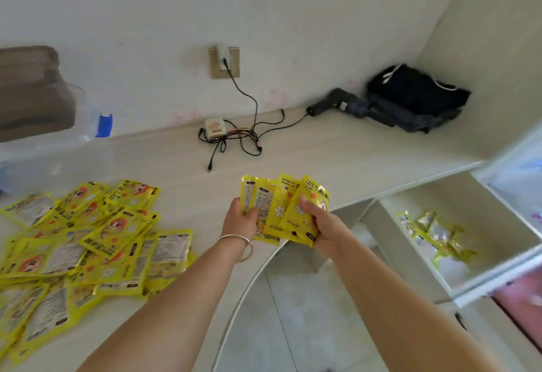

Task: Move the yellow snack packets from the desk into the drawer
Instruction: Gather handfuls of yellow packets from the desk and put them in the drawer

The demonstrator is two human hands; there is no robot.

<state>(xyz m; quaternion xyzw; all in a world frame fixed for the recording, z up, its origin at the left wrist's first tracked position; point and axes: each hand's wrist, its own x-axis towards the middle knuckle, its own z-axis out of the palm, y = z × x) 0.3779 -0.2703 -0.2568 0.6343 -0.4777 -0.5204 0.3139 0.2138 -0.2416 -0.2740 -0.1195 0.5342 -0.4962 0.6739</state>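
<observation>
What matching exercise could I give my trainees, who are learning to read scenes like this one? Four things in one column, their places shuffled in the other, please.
Things:
1. fanned packets
2. packet pile
3. black bag
4. blue-capped bottle

Places:
A. far right corner of the desk
B. by the wall at the desk's left end
C. held by the left hand and right hand
D. spread over the desk's near left

Pairs: 1-C, 2-D, 3-A, 4-B

A few packets already lie in the open drawer on the right.
</observation>
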